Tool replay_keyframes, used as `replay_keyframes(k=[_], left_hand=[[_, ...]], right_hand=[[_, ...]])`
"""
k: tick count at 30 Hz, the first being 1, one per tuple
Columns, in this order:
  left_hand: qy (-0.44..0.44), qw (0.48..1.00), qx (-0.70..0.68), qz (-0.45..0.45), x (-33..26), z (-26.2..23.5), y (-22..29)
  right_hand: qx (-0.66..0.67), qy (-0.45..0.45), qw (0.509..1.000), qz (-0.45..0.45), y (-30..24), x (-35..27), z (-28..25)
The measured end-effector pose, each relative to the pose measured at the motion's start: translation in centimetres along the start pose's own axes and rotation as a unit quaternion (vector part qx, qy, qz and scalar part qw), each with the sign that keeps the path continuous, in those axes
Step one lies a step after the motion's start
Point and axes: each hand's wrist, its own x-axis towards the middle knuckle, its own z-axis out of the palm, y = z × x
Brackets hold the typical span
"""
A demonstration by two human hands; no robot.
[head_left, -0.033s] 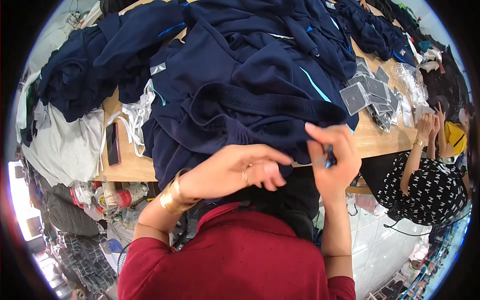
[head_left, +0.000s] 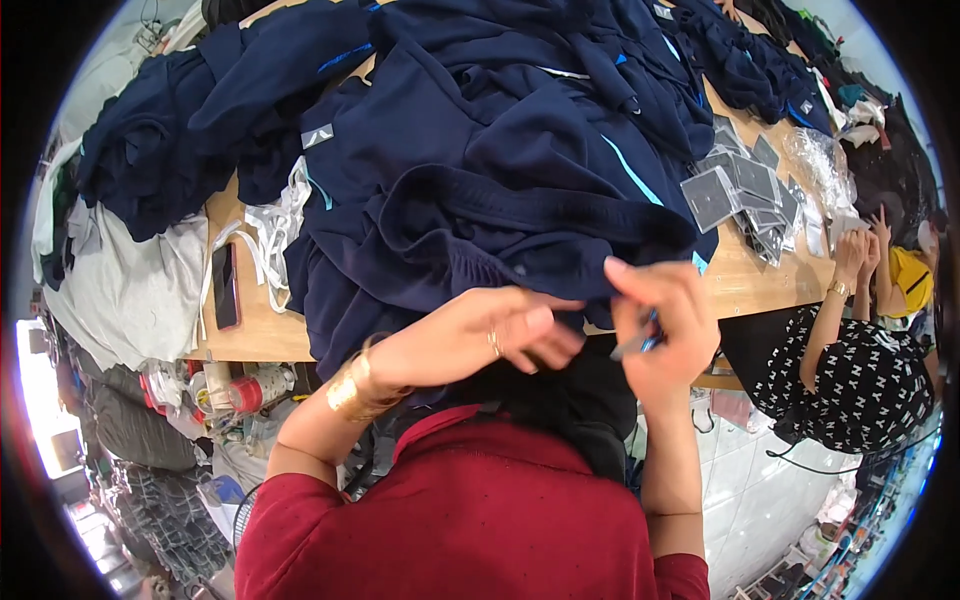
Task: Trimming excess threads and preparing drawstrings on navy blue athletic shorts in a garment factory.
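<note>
A dark navy garment [head_left: 470, 190] with a gathered elastic waistband lies in front of me at the table's near edge. My left hand [head_left: 495, 325] is just below the waistband, its fingers apart and partly blurred, with nothing visible in them. Gold bangles circle that wrist. To its right, my right hand [head_left: 665, 325] is closed around a small blue tool with a grey tip [head_left: 648, 336]. That tool resembles thread snips, but most of it is hidden by the fingers. A gap separates the two hands.
More navy garments [head_left: 240, 100] are heaped across the wooden table [head_left: 265, 340]. A phone [head_left: 228, 285], white straps [head_left: 272, 240] and grey cloth [head_left: 130, 285] lie left. Small plastic packets [head_left: 745, 190] lie right, near a co-worker's hands [head_left: 855, 255].
The fingers of my left hand have shifted slightly. My right hand has turned a little, so the tool's grey tip shows more. The garments lie as before.
</note>
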Motion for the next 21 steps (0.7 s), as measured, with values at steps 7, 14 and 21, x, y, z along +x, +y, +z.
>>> replay_keyframes(k=[7, 14, 21], left_hand=[[0.153, 0.918, -0.362, 0.061, 1.4, -0.1, -1.2], [0.294, 0.922, -0.211, 0.138, 1.2, 1.0, -1.5], [0.236, 0.912, -0.31, 0.127, 0.8, -0.1, -1.7]], right_hand=[[-0.027, 0.037, 0.995, -0.091, 0.8, -3.0, 0.6], [-0.056, 0.08, 0.993, -0.061, 1.1, -4.2, -0.3], [-0.093, 0.105, 0.984, -0.111, 2.1, -4.8, -0.4]])
